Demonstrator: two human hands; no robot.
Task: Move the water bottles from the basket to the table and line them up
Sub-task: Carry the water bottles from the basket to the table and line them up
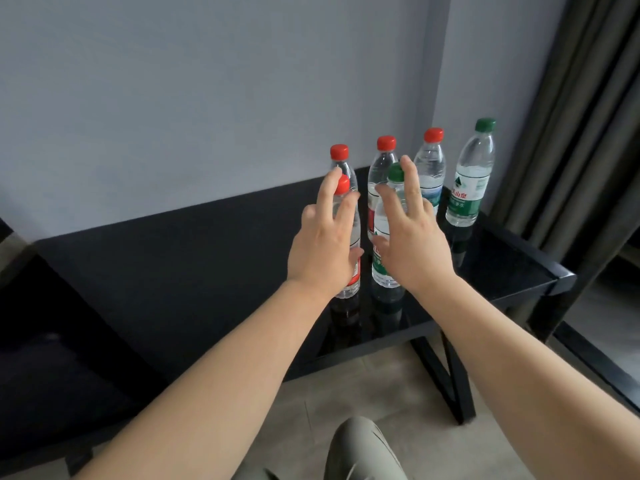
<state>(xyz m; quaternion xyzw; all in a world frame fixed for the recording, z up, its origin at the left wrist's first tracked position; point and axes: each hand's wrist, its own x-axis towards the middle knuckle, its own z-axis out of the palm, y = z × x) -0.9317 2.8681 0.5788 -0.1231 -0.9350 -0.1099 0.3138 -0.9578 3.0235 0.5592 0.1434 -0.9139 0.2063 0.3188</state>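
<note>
The left hand point(323, 244) is spread wide, fingers straight, just in front of a clear plastic red-capped bottle point(354, 271) standing on the glossy black desk point(502, 265). The right hand point(408, 237), likewise open, half hides a green-capped clear bottle point(381, 268) beside it. A row of four more bottles point(429, 168) stands behind.

Six water bottles point(471, 188) upright on the table point(173, 271); four behind, two nearer.
</note>
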